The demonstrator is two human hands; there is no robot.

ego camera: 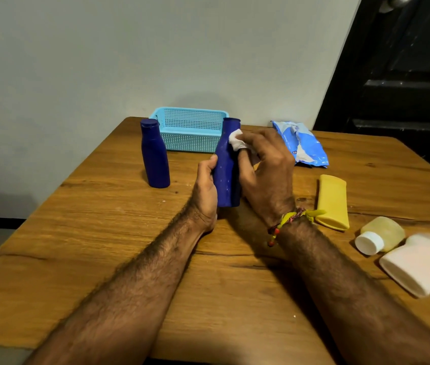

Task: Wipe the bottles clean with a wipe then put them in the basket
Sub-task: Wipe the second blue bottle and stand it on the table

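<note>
While gripped low by the left hand [206,184], a blue bottle [226,169] is held upright.
A white wipe [237,139] is pinched against its neck by the right hand [266,167], near the basket [190,130].

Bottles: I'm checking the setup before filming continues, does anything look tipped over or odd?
Three bottles lie on their sides at the right: yellow bottle, clear bottle, pink bottle. No spill shows.

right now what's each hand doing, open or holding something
Left hand: grips the dark blue bottle by its lower body.
Right hand: holds a white wipe pressed against that bottle's neck.
</note>
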